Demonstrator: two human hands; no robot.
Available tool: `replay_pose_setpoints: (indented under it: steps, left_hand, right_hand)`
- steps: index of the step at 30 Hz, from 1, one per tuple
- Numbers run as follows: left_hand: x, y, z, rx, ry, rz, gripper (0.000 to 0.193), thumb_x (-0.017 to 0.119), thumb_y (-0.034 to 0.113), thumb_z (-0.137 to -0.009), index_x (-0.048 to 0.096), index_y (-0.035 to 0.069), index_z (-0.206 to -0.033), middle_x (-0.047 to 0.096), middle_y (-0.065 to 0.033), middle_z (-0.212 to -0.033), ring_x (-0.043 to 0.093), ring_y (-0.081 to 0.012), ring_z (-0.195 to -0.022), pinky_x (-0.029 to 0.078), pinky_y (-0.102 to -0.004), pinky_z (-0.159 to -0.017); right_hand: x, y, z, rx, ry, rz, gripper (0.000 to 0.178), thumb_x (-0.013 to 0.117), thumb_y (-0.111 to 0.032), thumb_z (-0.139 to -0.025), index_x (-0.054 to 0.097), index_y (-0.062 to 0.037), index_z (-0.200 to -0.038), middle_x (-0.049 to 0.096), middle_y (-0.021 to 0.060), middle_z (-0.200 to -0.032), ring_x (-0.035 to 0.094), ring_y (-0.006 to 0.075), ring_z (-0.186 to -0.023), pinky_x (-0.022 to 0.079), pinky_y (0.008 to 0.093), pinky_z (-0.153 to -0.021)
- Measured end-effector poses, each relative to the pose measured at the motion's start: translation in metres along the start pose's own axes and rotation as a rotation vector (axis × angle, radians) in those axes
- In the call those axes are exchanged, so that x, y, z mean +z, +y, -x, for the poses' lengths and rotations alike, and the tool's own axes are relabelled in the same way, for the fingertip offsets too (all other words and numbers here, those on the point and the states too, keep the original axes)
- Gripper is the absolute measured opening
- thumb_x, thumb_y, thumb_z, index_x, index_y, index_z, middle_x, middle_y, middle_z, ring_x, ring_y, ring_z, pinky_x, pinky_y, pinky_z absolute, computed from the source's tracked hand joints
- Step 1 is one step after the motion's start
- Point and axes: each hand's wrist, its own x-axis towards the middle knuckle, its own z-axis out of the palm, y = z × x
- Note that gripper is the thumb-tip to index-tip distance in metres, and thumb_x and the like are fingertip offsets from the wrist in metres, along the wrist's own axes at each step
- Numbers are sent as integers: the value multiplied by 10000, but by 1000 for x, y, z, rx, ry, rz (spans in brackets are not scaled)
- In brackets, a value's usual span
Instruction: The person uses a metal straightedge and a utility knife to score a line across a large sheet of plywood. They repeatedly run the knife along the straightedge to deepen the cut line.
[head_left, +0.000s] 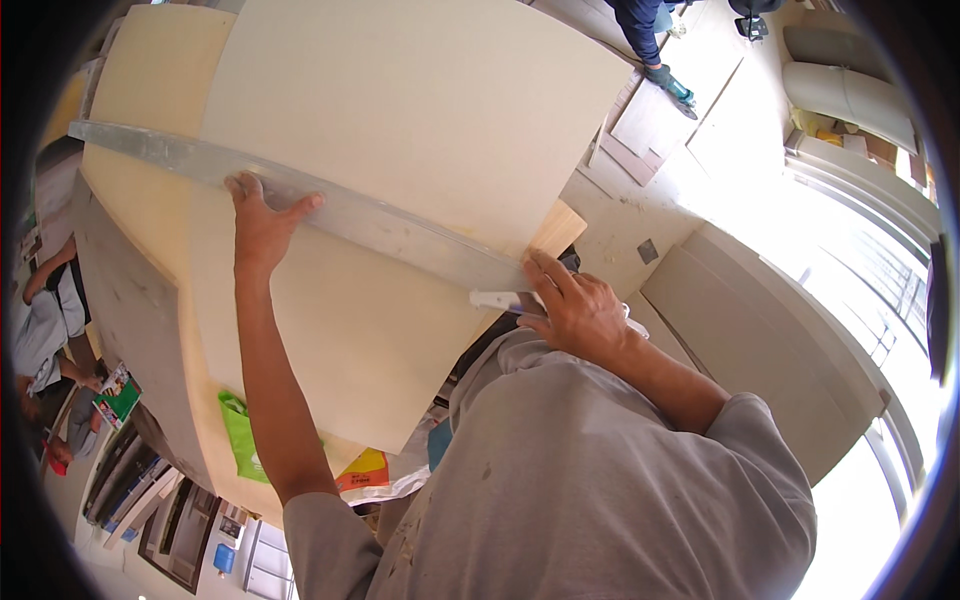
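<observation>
A long, flat metal straightedge (pixel 390 222) lies slantwise across a large cream-coloured board (pixel 420 100). My left hand (pixel 265 225) presses on the straightedge with thumb and fingers spread apart, gripping nothing. At the near right end of the straightedge, my right hand (pixel 585 310) is closed around a slim white-handled tool (pixel 493 299). Its rounded end sticks out to the left over the board's edge. My right fingertips reach up to the end of the straightedge. The tool's working end is hidden by the hand, so its kind is unclear.
A green bag (pixel 240 437) and an orange-red packet (pixel 364 470) lie by the board's near edge. At the top right, another person's gloved hand (pixel 660 75) holds a power tool (pixel 682 95). Large panels (pixel 750 340) lean on the right. More people (pixel 50 320) are at the far left.
</observation>
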Motion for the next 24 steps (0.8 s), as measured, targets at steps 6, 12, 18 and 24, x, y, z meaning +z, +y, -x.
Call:
replay_pose_setpoints:
  steps: [6,12,18,24]
  left_hand:
    - [0,-5,-4,0,-5,-7,1318,861,563,-694,119,-145,-1521,-5,-339,-1619,153,-400,-1520,276,-401,-1210]
    - [-1,0,-2,-6,-3,-22,1313,861,557,-697,118,-144,-1522,-5,-340,-1618,169,-402,-1515,281,-399,-1208]
    - [-1,1,-3,5,0,1,1286,865,518,-708,123,-148,-1520,1,-343,-1616,202,-402,-1506,297,-393,-1201]
    - [0,4,-2,20,2,31,1266,867,493,-712,136,-161,-1511,13,-353,-1611,212,-405,-1502,300,-392,-1198]
  right_hand:
    - [9,-2,0,8,45,46,635,801,-267,-798,555,51,-1290,598,207,-1322,713,274,-723,593,367,-653]
    - [11,-3,0,5,75,69,562,764,-233,-810,583,73,-1245,609,236,-1305,704,264,-656,588,353,-623]
    - [12,-3,-1,1,114,67,539,751,-221,-784,610,78,-1211,611,242,-1301,698,261,-639,581,343,-614]
    - [16,-1,1,35,90,67,574,789,-235,-765,596,44,-1228,611,196,-1322,699,247,-656,580,357,-602]
